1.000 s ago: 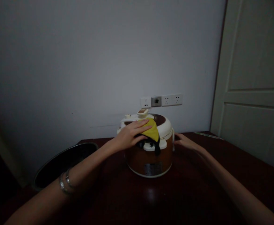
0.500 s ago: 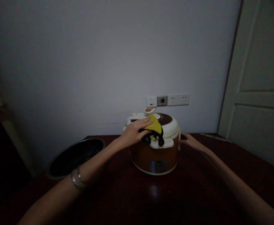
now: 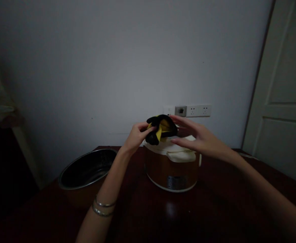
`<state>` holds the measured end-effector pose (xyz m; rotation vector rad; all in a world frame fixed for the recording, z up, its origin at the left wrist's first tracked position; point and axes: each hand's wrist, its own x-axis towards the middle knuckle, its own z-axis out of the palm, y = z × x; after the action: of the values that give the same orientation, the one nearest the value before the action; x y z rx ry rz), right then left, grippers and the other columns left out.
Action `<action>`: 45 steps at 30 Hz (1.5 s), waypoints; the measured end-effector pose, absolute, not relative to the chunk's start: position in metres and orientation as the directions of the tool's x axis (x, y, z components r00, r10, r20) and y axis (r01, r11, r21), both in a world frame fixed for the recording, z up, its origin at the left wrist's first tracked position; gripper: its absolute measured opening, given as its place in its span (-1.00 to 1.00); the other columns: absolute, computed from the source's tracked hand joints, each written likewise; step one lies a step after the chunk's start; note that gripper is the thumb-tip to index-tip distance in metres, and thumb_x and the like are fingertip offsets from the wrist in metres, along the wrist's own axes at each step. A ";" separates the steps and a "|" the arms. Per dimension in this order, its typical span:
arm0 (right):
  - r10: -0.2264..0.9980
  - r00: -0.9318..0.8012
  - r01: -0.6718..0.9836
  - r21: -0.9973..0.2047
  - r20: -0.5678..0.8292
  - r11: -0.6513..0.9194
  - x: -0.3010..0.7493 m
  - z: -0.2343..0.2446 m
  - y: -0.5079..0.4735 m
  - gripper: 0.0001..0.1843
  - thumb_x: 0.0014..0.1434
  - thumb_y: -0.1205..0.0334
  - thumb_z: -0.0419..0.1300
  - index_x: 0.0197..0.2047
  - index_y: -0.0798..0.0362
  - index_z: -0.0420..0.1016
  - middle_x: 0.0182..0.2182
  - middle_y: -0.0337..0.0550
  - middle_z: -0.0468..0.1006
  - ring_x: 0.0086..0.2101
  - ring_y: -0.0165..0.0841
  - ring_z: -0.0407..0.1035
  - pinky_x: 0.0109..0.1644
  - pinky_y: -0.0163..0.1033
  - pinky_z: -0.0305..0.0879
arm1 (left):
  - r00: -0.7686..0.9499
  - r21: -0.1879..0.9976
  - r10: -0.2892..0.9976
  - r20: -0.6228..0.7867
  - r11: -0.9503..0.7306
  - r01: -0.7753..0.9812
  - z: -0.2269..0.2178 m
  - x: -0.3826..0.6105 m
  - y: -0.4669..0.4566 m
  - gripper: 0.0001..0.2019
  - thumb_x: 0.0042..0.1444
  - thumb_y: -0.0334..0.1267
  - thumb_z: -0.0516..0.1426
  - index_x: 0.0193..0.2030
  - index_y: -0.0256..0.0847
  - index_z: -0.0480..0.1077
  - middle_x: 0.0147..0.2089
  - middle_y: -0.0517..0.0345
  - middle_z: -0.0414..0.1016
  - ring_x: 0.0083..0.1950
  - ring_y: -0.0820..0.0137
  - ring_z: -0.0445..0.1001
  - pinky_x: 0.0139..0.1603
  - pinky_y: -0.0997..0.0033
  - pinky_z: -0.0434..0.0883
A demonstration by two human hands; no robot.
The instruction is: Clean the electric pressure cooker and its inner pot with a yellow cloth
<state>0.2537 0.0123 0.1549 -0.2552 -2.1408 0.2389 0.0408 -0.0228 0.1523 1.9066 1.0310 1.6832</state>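
Note:
My left hand (image 3: 137, 136) is closed on a crumpled yellow and black cloth (image 3: 166, 125), raised just above the lid of a rice cooker (image 3: 172, 170). At the cloth's right side is my right hand (image 3: 195, 135), its fingers stretched out and the thumb apart from them. Whether its fingertips touch the cloth I cannot tell. The cooker has a brown body, a white lid and a white front latch; the cloth and both hands hide much of its top.
A dark inner pot (image 3: 87, 185) with a metal rim stands left of the cooker on the dark red table (image 3: 148, 216). Wall sockets (image 3: 198, 110) sit behind the cooker. A pale door (image 3: 284, 114) is at the right.
My left hand has lifted the cloth off the cooker's front. My right hand has left the cooker's right side and come up beside the cloth. The view has shifted slightly.

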 end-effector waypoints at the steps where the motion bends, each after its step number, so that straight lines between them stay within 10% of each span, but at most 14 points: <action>1: 0.242 -0.572 0.068 -0.248 0.784 0.966 0.246 0.155 0.010 -0.39 0.07 0.12 0.24 0.18 0.00 0.24 0.06 -0.05 0.42 -0.03 -0.22 0.38 0.00 -0.04 0.37 | 0.034 0.725 0.758 0.651 -0.634 0.269 0.148 0.042 -0.027 -0.73 -0.04 -0.08 0.21 -0.34 -0.27 0.52 -0.36 0.09 0.55 -0.33 0.42 0.46 -0.33 0.46 0.39; 8: 0.030 -0.520 0.199 0.087 0.854 0.976 0.241 0.129 -0.017 -0.86 0.17 0.33 0.10 -0.18 0.11 0.39 -0.16 0.02 0.55 -0.19 -0.27 0.45 -0.16 -0.15 0.40 | 0.147 0.832 0.854 0.500 -0.520 0.192 0.132 0.005 -0.034 -0.70 -0.06 -0.18 0.24 -0.15 -0.20 0.52 -0.13 -0.02 0.57 -0.12 0.28 0.52 -0.11 0.28 0.43; 14: -0.323 -0.524 0.324 0.535 0.788 0.780 0.208 0.072 -0.024 -0.85 0.16 0.44 0.10 -0.24 0.17 0.48 -0.18 0.10 0.58 -0.12 -0.12 0.43 -0.07 -0.04 0.38 | -0.373 0.855 0.779 0.504 -0.387 0.345 0.116 -0.033 0.004 -0.67 -0.01 -0.16 0.15 -0.15 -0.34 0.47 -0.18 -0.16 0.55 -0.25 0.29 0.54 -0.27 0.29 0.45; 19: -0.093 -0.723 0.381 0.508 0.684 0.773 0.176 0.033 0.001 -0.68 0.22 0.43 0.00 0.01 0.24 0.43 0.07 0.13 0.42 0.06 -0.13 0.31 0.01 -0.05 0.34 | -0.486 0.682 0.622 0.615 -0.109 0.723 0.094 -0.035 0.034 -0.63 0.12 -0.08 -0.02 -0.18 -0.31 0.45 -0.28 -0.11 0.54 -0.27 0.27 0.51 -0.27 0.33 0.39; 27: 0.111 -0.737 0.433 0.341 0.666 0.834 0.169 0.002 0.000 -0.35 0.16 0.14 0.09 0.20 0.43 0.19 0.28 0.25 0.00 0.29 -0.09 -0.20 0.31 -0.01 -0.08 | -0.453 0.694 0.737 0.501 -0.029 0.719 0.072 -0.021 0.062 -0.56 0.18 -0.14 -0.17 -0.46 -0.28 0.42 -0.41 -0.05 0.51 -0.28 0.26 0.46 -0.26 0.35 0.33; 33: -0.002 -0.823 0.317 0.462 0.568 0.828 0.178 -0.065 0.008 -0.58 0.21 0.35 0.01 0.11 0.35 0.34 0.18 0.12 0.28 0.17 -0.24 0.17 0.19 -0.22 0.18 | -0.454 0.690 0.725 0.518 -0.041 0.722 0.068 -0.020 0.064 -0.63 0.12 -0.26 -0.16 -0.41 -0.28 0.43 -0.32 -0.05 0.52 -0.23 0.30 0.44 -0.22 0.40 0.30; 40: 0.073 -0.755 0.430 0.408 0.651 0.805 0.152 0.009 0.015 -0.52 0.21 0.50 -0.09 0.19 0.43 0.20 0.27 0.21 0.04 0.28 -0.20 -0.12 0.28 -0.11 0.04 | -0.406 0.660 0.739 0.537 -0.069 0.748 0.067 -0.021 0.061 -0.64 0.08 -0.28 -0.17 -0.43 -0.27 0.43 -0.42 0.04 0.48 -0.34 0.34 0.39 -0.31 0.43 0.27; 45: 0.111 -0.750 0.439 0.365 0.652 0.821 0.151 -0.027 0.010 -0.50 0.18 0.52 -0.06 0.19 0.45 0.19 0.28 0.20 0.02 0.28 -0.21 -0.12 0.26 -0.16 0.09 | -0.375 0.638 0.754 0.539 -0.074 0.767 0.068 -0.025 0.062 -0.64 0.07 -0.26 -0.17 -0.45 -0.27 0.42 -0.44 0.04 0.46 -0.36 0.33 0.37 -0.32 0.42 0.25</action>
<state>0.1511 0.0103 -0.0270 -0.4025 -2.3650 -0.6759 -0.0251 0.0616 0.0675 1.7629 2.1464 1.4955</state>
